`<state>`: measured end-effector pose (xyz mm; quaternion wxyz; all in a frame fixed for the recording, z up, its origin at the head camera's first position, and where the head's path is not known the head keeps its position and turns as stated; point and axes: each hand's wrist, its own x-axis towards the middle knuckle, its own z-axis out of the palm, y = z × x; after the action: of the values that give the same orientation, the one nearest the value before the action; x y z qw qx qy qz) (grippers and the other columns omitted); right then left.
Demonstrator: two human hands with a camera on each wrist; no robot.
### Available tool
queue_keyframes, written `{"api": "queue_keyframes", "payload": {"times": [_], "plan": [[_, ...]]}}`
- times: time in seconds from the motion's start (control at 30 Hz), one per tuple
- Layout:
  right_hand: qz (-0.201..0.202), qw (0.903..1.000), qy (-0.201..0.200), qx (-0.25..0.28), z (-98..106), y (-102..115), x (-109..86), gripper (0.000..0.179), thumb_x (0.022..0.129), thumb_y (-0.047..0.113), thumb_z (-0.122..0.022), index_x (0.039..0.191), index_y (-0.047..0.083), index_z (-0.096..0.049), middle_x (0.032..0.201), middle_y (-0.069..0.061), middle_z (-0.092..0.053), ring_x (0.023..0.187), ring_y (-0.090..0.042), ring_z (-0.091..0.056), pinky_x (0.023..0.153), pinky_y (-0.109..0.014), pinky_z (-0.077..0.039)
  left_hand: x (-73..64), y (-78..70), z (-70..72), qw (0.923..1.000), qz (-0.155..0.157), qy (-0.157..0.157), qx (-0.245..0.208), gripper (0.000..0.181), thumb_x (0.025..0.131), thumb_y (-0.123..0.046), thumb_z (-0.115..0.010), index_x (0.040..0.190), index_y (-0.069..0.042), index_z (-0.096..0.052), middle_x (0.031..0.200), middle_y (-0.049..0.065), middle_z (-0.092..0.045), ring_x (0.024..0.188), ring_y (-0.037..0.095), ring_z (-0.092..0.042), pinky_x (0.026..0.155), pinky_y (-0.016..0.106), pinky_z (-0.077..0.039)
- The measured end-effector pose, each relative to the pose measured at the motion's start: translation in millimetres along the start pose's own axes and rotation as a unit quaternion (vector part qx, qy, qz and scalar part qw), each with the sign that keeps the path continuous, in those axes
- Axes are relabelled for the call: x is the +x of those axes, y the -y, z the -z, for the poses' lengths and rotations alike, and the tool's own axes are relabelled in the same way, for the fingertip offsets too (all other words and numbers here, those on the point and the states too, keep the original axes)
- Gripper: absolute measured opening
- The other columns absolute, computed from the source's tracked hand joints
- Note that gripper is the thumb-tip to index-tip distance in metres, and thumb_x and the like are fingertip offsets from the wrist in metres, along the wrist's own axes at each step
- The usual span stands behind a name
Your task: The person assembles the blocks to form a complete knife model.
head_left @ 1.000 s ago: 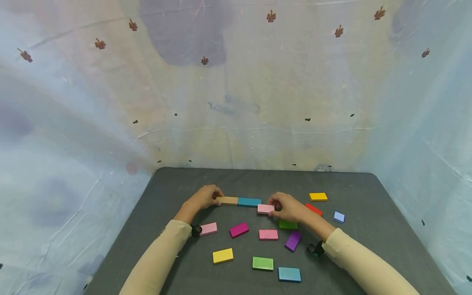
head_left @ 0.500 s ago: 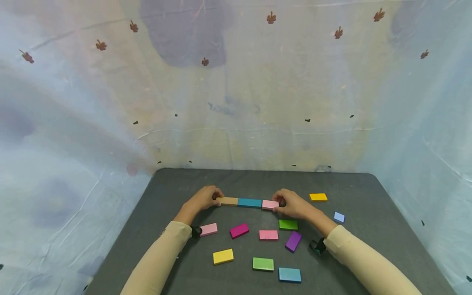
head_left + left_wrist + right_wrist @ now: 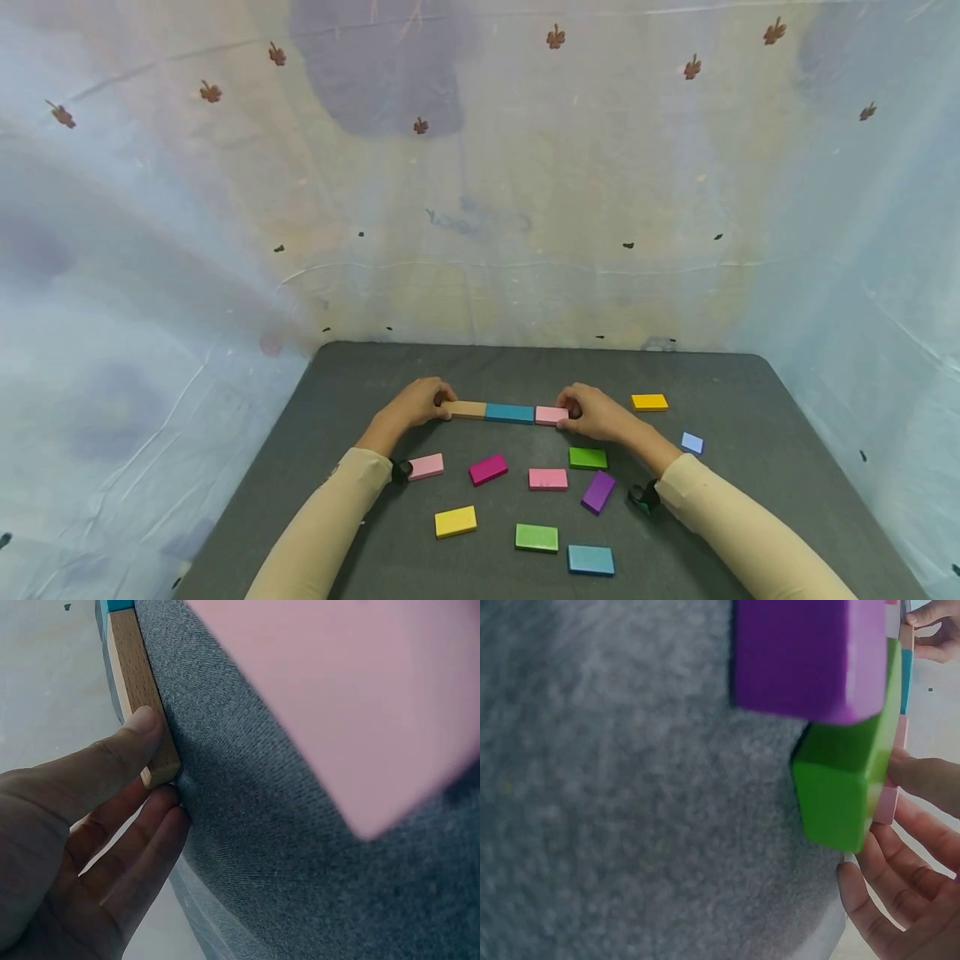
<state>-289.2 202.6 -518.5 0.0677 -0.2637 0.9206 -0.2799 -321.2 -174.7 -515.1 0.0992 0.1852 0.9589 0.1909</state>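
Note:
Three blocks lie end to end in a row: a natural wood block (image 3: pixel 468 409), a blue block (image 3: pixel 510 413) and a light pink block (image 3: pixel 551 416). My left hand (image 3: pixel 414 403) pinches the outer end of the wood block, its thumb (image 3: pixel 141 724) on the top face and the fingers at its end. At the other end of the row, my right hand (image 3: pixel 597 413) holds the pink block between thumb and fingers. The right wrist view shows that grip partly hidden behind a green block (image 3: pixel 840 780).
Nearer on the dark table (image 3: pixel 405 575) lie loose blocks: pink (image 3: pixel 426 466), magenta (image 3: pixel 488 470), rose (image 3: pixel 547 479), purple (image 3: pixel 598 492), yellow (image 3: pixel 455 522), light green (image 3: pixel 536 537) and light blue (image 3: pixel 591 560). An orange-yellow block (image 3: pixel 648 402) and a small pale blue block (image 3: pixel 692 443) lie right.
My right hand has moved the light pink block back and slightly right, from in front of the blue block to its right end. A red block is now hidden behind the right arm.

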Motion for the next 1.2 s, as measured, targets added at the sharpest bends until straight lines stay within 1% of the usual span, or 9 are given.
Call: {"api": "queue_keyframes", "payload": {"times": [0.43,0.77,0.93,1.2], "plan": [[0.006,0.9999,0.007,0.005,-3.1,-2.1,1.4,0.022,0.098,0.017,-0.082,0.115,0.007,-0.072,0.101,-0.005,-0.064,0.091,-0.018,-0.057,0.083,-0.038,-0.051,1.7,1.0,-1.9,1.0,-0.002,0.002,0.0,0.025,0.094,-0.014,-0.085,0.118,-0.012,-0.08,0.105,0.002,-0.069,0.1,0.021,-0.066,0.093,0.045,-0.055],[0.002,1.0,0.008,0.003,-2.5,-1.2,2.5,0.021,0.098,0.017,-0.082,0.114,0.008,-0.072,0.101,-0.003,-0.063,0.092,-0.019,-0.058,0.084,-0.038,-0.052,-0.4,-1.0,1.0,0.9999,-0.011,-0.002,0.005,0.024,0.094,-0.014,-0.085,0.118,-0.012,-0.079,0.106,0.003,-0.069,0.101,0.022,-0.067,0.093,0.045,-0.055],[0.003,0.9999,0.009,0.002,-2.2,-0.5,3.2,0.022,0.098,0.017,-0.082,0.115,0.007,-0.071,0.102,-0.003,-0.063,0.093,-0.02,-0.059,0.084,-0.038,-0.052,-1.8,-2.1,2.2,0.9999,-0.009,-0.002,0.004,0.024,0.093,-0.014,-0.085,0.117,-0.012,-0.079,0.105,0.003,-0.069,0.099,0.022,-0.066,0.093,0.045,-0.055],[0.004,0.9998,0.013,0.011,-1.5,-0.5,3.3,0.025,0.098,0.018,-0.082,0.117,0.006,-0.071,0.105,-0.005,-0.064,0.095,-0.021,-0.06,0.087,-0.041,-0.054,0.1,1.8,-0.3,0.9999,-0.01,-0.006,0.008,0.025,0.093,-0.014,-0.086,0.117,-0.012,-0.079,0.105,0.002,-0.069,0.098,0.02,-0.065,0.093,0.045,-0.055]]}}
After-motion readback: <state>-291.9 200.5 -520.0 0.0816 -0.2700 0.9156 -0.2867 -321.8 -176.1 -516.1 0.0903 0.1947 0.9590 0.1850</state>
